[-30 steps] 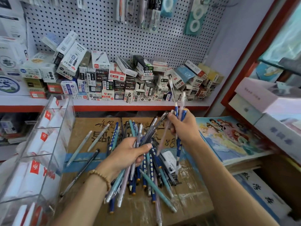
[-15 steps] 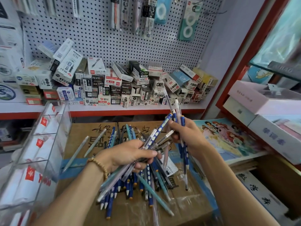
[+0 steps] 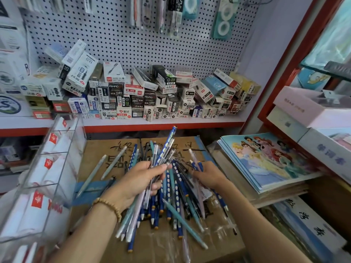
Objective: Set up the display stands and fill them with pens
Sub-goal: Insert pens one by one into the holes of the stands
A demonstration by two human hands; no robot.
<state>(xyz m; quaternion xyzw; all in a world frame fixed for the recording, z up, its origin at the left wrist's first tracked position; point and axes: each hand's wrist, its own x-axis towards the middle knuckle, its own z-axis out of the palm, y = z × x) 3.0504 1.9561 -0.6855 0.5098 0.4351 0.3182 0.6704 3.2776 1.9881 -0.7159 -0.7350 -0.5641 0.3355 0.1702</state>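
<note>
Gripping a fanned bundle of pens (image 3: 161, 164), left hand (image 3: 136, 179) curls round it over the cardboard box (image 3: 98, 149). Right hand (image 3: 207, 177) pinches a few pens just right of it. Clear display stand (image 3: 57, 164) near left. Far shelf boxes (image 3: 115, 90) read "1389", "AIHAO". Princess books (image 3: 266, 158) crowd the right edge.

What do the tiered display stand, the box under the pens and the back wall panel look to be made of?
Display stand: clear acrylic by the look, glossy; white packets show through its walls and the edges catch light.
Box: brown corrugated cardboard, matte, with printed black characters and blue tape.
Wall panel: white pegboard with a regular hole grid; painted metal or coated hardboard, cannot tell which.
</note>
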